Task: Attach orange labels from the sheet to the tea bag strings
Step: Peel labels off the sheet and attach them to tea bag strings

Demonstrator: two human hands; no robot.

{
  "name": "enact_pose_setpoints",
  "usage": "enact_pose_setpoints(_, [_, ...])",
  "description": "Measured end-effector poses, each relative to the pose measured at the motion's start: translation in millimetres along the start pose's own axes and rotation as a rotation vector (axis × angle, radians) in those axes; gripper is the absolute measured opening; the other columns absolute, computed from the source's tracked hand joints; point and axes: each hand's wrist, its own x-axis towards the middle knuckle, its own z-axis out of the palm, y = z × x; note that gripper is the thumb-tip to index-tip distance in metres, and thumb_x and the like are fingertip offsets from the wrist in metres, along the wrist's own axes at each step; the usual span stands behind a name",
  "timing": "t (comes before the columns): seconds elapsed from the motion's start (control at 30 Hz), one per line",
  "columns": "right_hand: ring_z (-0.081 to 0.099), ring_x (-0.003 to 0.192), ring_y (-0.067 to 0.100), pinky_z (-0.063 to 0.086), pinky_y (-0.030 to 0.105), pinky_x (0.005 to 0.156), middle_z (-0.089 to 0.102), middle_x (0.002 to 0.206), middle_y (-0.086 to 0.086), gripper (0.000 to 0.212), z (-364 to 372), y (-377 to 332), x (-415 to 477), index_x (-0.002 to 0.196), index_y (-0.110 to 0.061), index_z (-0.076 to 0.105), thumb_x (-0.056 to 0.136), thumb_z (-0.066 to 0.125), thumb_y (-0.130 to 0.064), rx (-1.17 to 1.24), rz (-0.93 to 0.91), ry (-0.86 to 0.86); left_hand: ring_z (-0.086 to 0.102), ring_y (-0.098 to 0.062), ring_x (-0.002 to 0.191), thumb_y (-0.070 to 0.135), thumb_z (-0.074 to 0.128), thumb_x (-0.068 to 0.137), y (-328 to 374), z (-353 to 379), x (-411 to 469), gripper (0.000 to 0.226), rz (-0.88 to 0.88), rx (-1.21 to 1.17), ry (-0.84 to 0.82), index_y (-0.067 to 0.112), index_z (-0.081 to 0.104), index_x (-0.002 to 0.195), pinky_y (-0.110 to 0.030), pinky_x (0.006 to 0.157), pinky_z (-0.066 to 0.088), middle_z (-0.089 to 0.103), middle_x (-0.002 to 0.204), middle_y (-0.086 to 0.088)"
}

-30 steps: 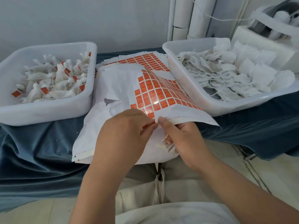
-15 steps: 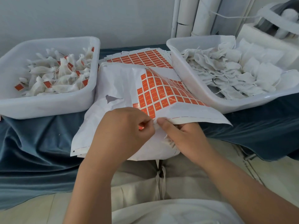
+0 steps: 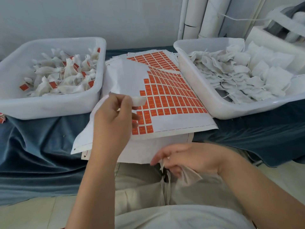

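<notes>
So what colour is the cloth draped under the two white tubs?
Plain dark teal-blue; the cloth shows clearly in the head view.

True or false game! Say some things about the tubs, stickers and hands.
The left tub holds labelled tea bags. True.
Every bag on the right wears an orange label. False: the right tub holds plain white bags.
The label sheet lies between the tubs. True.
One hand is empty. False: the right hand grips white tea bags, and the left hand pinches a white bag.
The left hand is above the label sheet. True.
</notes>
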Motion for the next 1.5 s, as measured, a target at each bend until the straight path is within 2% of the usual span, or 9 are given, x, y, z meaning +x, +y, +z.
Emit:
enact_pose_setpoints(0.1, [0.054,0.069,0.01,0.05,0.023,0.073,0.055,0.073,-0.004,0.032,-1,-6,-6,0.118,-0.02,0.079,0.099,0.055,-0.014,0.247,-0.188,-0.075,0.074,-0.007,0.07,0.033,0.053,0.107,0,10,-6,0.025,0.009,0.0,-0.057,0.031,0.068,0.088,-0.017,0.054,0.056,0.076,0.08,0.012])
enact_pose_setpoints(0.2, [0.051,0.065,0.011,0.05,0.025,0.069,0.062,0.078,0.001,0.033,-2,-13,-4,0.12,-0.014,0.079,0.099,0.054,-0.01,0.456,-0.439,0.105,0.074,-0.008,0.072,0.03,0.055,0.107,1,17,-11,0.023,0.024,-0.066,-0.116,0.027,0.072,0.092,-0.019,0.057,0.058,0.077,0.085,0.011])
enact_pose_setpoints(0.37, [0.06,0.071,0.012,0.054,0.023,0.077,0.079,0.099,0.002,0.03,-1,-21,-12,0.122,-0.031,0.078,0.101,0.06,-0.019,0.259,-0.628,0.492,0.075,-0.009,0.076,0.032,0.055,0.107,1,23,-16,0.019,0.057,-0.089,-0.175,0.029,0.072,0.097,-0.017,0.062,0.058,0.077,0.09,0.015])
enact_pose_setpoints(0.57, [0.077,0.098,0.01,0.052,0.011,0.09,0.082,0.103,-0.007,0.037,2,-31,-28,0.136,-0.035,0.066,0.101,0.07,-0.022,0.034,-0.656,0.66,0.077,-0.009,0.083,0.035,0.056,0.107,-3,29,-15,0.018,-0.001,-0.16,-0.157,0.028,0.072,0.101,-0.015,0.066,0.057,0.078,0.092,0.014])
enact_pose_setpoints(0.8, [0.077,0.103,0.01,0.056,0.018,0.091,0.082,0.101,-0.008,0.012,10,-34,-27,0.108,-0.024,0.075,0.099,0.073,-0.016,0.014,-0.674,0.655,0.079,-0.016,0.094,0.025,0.045,0.111,-7,42,-20,0.024,-0.165,-0.46,-0.224,0.009,0.063,0.108,-0.022,0.072,0.061,0.081,0.103,0.0])
enact_pose_setpoints(0.97, [0.075,0.109,0.01,0.057,0.02,0.092,0.081,0.108,-0.008,0.03,19,-33,-20,0.128,-0.022,0.067,0.101,0.069,-0.009,0.018,-0.759,0.696,0.076,-0.024,0.104,0.029,0.044,0.11,-6,53,-30,0.026,-0.327,-0.637,-0.255,0.014,0.066,0.114,-0.035,0.081,0.062,0.078,0.109,-0.006])
enact_pose_setpoints(1.2, [0.074,0.11,0.009,0.055,0.024,0.097,0.081,0.106,-0.01,0.038,34,-31,-11,0.137,-0.028,0.062,0.1,0.073,-0.026,0.011,-0.806,0.946,0.067,-0.006,0.09,0.028,0.042,0.113,-7,69,-47,0.023,-0.085,-0.373,-0.146,0.015,0.056,0.101,-0.021,0.076,0.055,0.072,0.095,0.004])
enact_pose_setpoints(1.33, [0.073,0.11,0.009,0.053,0.019,0.094,0.079,0.106,-0.015,0.034,26,-32,-17,0.131,-0.035,0.065,0.1,0.073,-0.022,-0.065,-0.821,1.029,0.052,-0.006,0.061,0.026,0.05,0.111,-4,68,-47,0.023,-0.032,-0.384,-0.227,0.018,0.055,0.09,-0.023,0.052,0.045,0.062,0.074,0.009])
enact_pose_setpoints(1.5, [0.074,0.109,0.008,0.056,0.021,0.095,0.079,0.109,-0.014,0.03,13,-35,-26,0.128,-0.034,0.066,0.1,0.074,-0.026,-0.113,-0.823,1.047,0.059,-0.007,0.063,0.025,0.052,0.107,-9,63,-38,0.024,0.124,-0.229,-0.234,0.019,0.06,0.086,-0.021,0.056,0.05,0.067,0.077,0.008])
